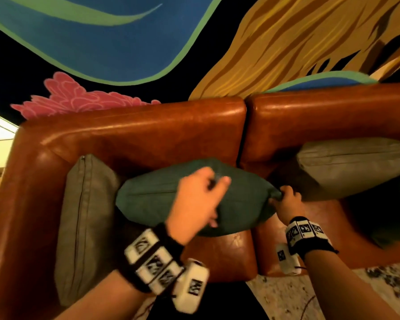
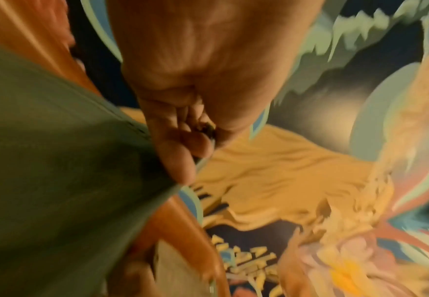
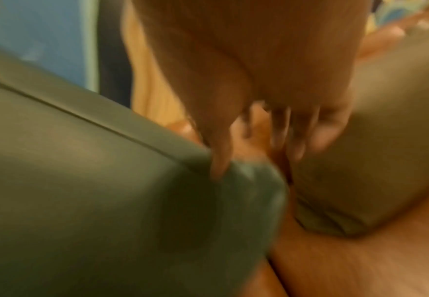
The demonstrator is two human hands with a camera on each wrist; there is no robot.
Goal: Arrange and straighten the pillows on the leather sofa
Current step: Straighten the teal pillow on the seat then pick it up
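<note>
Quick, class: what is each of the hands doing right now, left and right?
Left hand: grips the top edge of the green pillow, fingers curled round it.
Right hand: pinches that pillow's right corner.

A painted mural [image 1: 125, 42] fills the wall behind, with blue and green waves, golden streaks and a pink flower [image 1: 74, 98]. A speckled pale floor [image 1: 333, 296] shows at the lower right.
</note>
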